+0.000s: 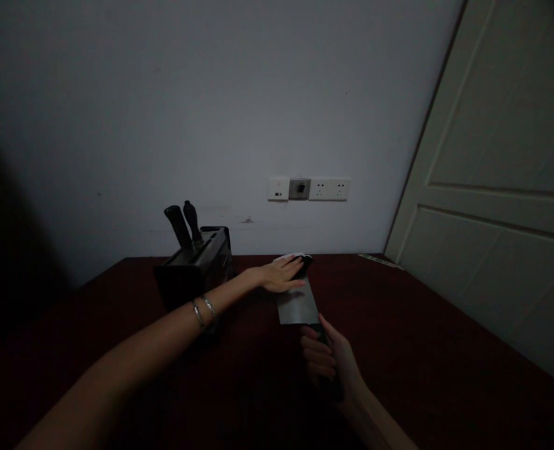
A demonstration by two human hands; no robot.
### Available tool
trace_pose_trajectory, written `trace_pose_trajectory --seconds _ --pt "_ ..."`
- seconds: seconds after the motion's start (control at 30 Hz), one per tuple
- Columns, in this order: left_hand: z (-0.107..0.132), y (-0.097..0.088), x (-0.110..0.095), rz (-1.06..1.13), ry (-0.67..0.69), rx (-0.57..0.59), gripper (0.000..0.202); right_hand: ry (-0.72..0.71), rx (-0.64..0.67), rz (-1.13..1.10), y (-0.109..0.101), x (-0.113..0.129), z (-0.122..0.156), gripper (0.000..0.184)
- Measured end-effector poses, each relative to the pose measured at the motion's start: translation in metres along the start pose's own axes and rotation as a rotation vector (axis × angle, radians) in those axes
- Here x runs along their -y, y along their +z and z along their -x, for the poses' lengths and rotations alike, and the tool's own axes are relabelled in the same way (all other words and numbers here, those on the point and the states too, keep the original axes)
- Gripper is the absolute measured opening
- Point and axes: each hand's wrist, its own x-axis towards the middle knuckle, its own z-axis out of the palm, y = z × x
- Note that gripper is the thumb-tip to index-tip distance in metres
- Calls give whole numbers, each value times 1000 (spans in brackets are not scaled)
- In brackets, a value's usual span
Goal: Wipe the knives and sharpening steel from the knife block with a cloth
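Observation:
A cleaver (298, 307) with a broad grey blade and a dark handle is in front of me, blade pointing away. My right hand (328, 356) is wrapped round its handle. My left hand (281, 275), fingers stretched out and palm down, lies over the far part of the blade. Under and beside its fingertips shows a black and white thing (306, 262), whose kind I cannot make out. Left of that hand stands a black knife block (202, 265), with two dark-handled tools (179, 226) upright in its slots.
The dark red tabletop (375, 312) runs back to a pale wall (164, 125). On this wall are a row of sockets (329, 190) and a grey switch plate (300, 189). A flat strip (380, 260) lies at the back right, near a white panelled door (492, 206). The light is dim.

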Motion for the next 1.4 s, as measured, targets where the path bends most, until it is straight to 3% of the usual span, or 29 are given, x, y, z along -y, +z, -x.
trace_pose_trajectory --seconds 0.37,0.6,0.97,1.4 --pt "16 6 -17 4 -60 48 88 20 -21 11 4 -4 2 36" --pt "29 14 -48 27 -17 94 83 -16 -79 -28 8 -5 6 42" --pt "53 18 -100 -4 108 131 78 -97 -168 -38 7 -1 12 33" --pt "35 20 -90 25 40 148 82 -136 -137 -77 14 -6 14 29"
